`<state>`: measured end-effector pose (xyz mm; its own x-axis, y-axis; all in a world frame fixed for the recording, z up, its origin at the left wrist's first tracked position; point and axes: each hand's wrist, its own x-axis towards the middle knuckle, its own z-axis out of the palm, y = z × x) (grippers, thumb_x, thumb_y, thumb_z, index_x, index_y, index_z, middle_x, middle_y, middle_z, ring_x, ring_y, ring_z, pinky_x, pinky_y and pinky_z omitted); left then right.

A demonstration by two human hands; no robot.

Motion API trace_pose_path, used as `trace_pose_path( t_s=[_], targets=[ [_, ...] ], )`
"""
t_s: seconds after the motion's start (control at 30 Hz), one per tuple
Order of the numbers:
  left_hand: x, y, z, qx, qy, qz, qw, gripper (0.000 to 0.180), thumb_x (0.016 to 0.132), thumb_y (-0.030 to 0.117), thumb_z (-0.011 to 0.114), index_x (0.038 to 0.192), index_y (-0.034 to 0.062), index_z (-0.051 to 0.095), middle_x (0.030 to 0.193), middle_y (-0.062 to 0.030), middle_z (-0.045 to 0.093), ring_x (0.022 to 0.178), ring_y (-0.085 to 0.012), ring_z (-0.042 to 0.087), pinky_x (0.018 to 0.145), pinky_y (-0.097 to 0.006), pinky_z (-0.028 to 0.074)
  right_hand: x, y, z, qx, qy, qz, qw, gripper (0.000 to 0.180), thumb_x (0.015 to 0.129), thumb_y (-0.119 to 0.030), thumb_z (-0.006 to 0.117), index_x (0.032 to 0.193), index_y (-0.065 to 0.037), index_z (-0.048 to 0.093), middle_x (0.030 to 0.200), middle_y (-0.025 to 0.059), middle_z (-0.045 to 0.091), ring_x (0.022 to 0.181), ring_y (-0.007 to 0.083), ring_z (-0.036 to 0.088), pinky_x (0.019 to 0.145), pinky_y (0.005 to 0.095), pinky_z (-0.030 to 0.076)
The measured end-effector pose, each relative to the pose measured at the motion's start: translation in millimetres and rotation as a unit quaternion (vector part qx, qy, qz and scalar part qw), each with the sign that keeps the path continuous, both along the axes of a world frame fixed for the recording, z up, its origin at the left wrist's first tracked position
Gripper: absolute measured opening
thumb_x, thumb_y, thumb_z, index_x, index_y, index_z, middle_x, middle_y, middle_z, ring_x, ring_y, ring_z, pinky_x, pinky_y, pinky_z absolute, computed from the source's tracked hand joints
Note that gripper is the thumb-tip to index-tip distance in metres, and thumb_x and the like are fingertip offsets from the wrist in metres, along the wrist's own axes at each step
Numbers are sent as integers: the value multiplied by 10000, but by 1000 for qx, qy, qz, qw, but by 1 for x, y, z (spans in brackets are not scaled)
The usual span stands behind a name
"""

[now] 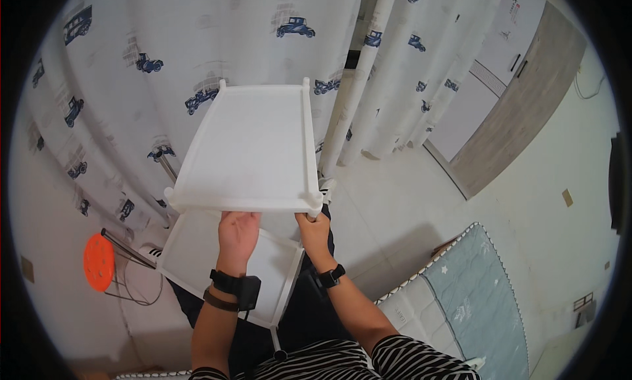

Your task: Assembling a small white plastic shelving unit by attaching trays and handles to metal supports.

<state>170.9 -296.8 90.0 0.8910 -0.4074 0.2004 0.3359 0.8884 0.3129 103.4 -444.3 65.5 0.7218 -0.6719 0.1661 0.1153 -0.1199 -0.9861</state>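
1. Head view: a white shelf tray [253,146] is held up level in front of the curtain [118,64], near edge toward the body, so that its corner sockets face down over the lower shelf tray [197,248] beneath it.
2. Left hand [237,234] is set under the near edge, left of centre; the grip is closed on the rim, fingers hidden beneath it.
3. Right hand [313,230] is clamped at the near right corner, by the corner post socket.
4. Both grips sit on the near edge only; the tray body extends away from them, cantilevered, far edge unsupported.
5. Lower tray is seen on thin legs, directly below and slightly left of the held tray.
6. An orange stool [99,263] stands well apart at left; a mattress [474,294] lies at right.
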Motion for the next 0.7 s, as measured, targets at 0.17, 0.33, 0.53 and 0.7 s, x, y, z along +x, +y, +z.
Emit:
trace_pose_path(
  t_s=[0.17, 0.33, 0.53, 0.7],
  targets=[
    [-28, -19, 44, 34, -15, -10, 999, 400, 832, 96, 543, 1201, -4, 425, 1216, -95, 491, 1158, -251, 452, 1020, -395, 340, -1, -2, -1, -6, -7, -15, 1000, 229, 782, -160, 647, 744, 50, 564, 521, -10, 412, 532, 42, 347, 462, 247, 310],
    [1, -30, 45, 187, -14, -11, 982, 383, 853, 91, 498, 1208, 0, 389, 1209, -112, 459, 1164, -247, 437, 1016, -386, 346, 0, -7, 6, 6, -10, 31, 999, 265, 785, -175, 638, 685, 39, 519, 503, -6, 366, 510, 60, 321, 452, 270, 286],
    [24, -33, 42, 246, -11, -81, 966, 390, 844, 126, 486, 1185, -43, 399, 1207, -145, 483, 1126, -262, 483, 969, -381, 395, -9, -6, 4, 11, -3, 65, 998, 264, 796, -176, 629, 673, 32, 523, 512, -11, 418, 511, 56, 340, 461, 267, 313],
    [40, -44, 38, 265, -29, -157, 951, 401, 844, 162, 466, 1185, -45, 415, 1207, -146, 498, 1126, -263, 489, 962, -385, 394, -22, -3, 5, -18, 11, 83, 996, 258, 792, -183, 631, 704, 45, 548, 507, 9, 419, 509, 64, 360, 466, 271, 327]
  ],
)
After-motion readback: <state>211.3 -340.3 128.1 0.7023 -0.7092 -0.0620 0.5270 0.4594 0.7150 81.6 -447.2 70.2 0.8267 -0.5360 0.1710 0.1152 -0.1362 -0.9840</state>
